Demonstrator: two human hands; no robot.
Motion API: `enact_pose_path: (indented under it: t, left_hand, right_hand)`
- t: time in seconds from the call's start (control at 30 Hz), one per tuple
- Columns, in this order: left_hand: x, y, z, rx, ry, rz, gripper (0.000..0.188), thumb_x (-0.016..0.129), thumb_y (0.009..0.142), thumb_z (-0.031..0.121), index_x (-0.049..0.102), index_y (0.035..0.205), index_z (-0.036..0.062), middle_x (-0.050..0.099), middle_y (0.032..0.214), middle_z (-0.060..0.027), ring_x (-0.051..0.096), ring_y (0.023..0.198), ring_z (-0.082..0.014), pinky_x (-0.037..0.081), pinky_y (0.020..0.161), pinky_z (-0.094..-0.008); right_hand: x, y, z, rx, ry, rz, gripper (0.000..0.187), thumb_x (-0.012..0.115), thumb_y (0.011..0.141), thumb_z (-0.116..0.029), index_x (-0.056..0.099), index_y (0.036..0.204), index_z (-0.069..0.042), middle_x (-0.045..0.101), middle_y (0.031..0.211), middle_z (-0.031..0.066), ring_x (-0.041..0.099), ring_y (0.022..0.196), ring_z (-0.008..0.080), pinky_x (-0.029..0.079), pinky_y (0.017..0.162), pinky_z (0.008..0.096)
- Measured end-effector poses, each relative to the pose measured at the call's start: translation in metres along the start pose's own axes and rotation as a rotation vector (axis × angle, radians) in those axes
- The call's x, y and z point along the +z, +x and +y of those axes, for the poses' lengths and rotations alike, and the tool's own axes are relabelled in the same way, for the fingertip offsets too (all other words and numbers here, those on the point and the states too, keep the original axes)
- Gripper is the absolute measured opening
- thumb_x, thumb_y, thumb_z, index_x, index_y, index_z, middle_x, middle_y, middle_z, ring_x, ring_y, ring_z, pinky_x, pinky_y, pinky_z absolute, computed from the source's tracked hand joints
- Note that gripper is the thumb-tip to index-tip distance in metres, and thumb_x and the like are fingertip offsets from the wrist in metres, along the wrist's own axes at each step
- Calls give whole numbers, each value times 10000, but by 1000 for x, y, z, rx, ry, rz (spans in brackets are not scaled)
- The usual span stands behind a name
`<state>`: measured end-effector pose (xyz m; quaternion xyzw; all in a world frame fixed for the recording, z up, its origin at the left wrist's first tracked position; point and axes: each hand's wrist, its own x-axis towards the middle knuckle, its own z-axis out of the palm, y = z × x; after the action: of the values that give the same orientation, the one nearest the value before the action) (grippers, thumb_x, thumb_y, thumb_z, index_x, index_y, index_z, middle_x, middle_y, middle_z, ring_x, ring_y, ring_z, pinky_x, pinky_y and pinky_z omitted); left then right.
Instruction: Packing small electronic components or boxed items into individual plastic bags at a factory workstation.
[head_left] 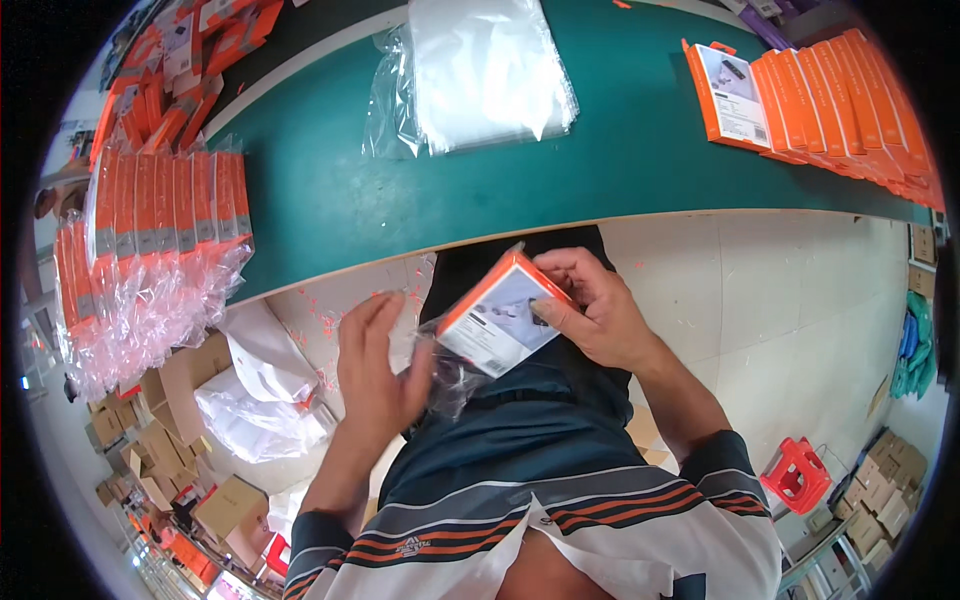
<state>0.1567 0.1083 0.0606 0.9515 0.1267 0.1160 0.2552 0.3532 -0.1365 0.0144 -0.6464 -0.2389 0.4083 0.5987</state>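
Observation:
Over my lap, just off the table's near edge, is an orange and white product box [503, 320] with clear plastic film around it. My right hand [592, 312] grips its right end, thumb on the printed face and fingers behind. The box is tilted, its lower left end toward my left hand. Loose, crumpled film [455, 385] hangs from that end. My left hand [375, 370] is beside the film with its fingers spread and nothing gripped; whether it touches the film I cannot tell. A stack of clear plastic bags [490, 75] lies flat on the green table [320, 190].
At the table's left stand rows of film-wrapped orange boxes [165, 205], with a jumble of orange boxes [165, 80] behind. A row of orange boxes [820, 95] leans at the right. Below are cardboard cartons [230, 510], white plastic sacks [260, 400] and a red stool [797, 475].

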Motion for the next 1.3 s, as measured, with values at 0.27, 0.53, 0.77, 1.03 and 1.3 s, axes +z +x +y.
enact_pose_path:
  t: [0.27, 0.53, 0.77, 1.03, 1.3]
  left_hand:
    - [-45, 62, 44, 322, 234, 68, 803, 946, 780, 138, 638, 1521, 116, 411, 1673, -271, 442, 1515, -489, 414, 1211, -589]
    - [-224, 128, -32, 126, 752, 710, 647, 818, 1024, 302, 576, 1577, 70, 538, 1598, -250, 469, 1541, -427, 420, 1236, -545]
    - [-283, 137, -128, -231, 830, 445, 610, 662, 1116, 484, 595, 1559, 70, 612, 1545, -254, 566, 1448, -445, 470, 1180, -526]
    - [-303, 133, -148, -341, 911, 509, 580, 652, 1114, 484, 646, 1492, 45, 686, 1459, -232, 629, 1370, -459, 481, 1164, -536]
    - [-245, 146, -83, 167, 1036, 890, 429, 771, 1061, 267, 683, 1411, 36, 723, 1387, -196, 677, 1308, -408, 516, 1126, -524]
  right_hand:
    - [11, 41, -91, -348, 56, 140, 421, 754, 1073, -109, 593, 1449, -12, 716, 1303, 110, 691, 1140, 146, 573, 969, 307]
    - [-85, 71, -86, -608, -953, 589, 503, 817, 995, -183, 653, 1444, -28, 688, 1428, 151, 655, 1312, 322, 545, 1083, 426]
    - [-36, 143, -75, -856, -1313, 377, 449, 811, 963, -320, 724, 1325, -68, 711, 1361, 137, 650, 1300, 362, 465, 1182, 467]
    - [-37, 155, -66, -879, -1265, 309, 100, 743, 995, -184, 737, 1000, -84, 713, 1032, 65, 691, 1058, 297, 514, 1007, 449]
    - [-47, 152, -61, -866, -964, 437, 97, 765, 983, -148, 725, 994, -61, 732, 1004, 82, 697, 972, 317, 545, 879, 435]
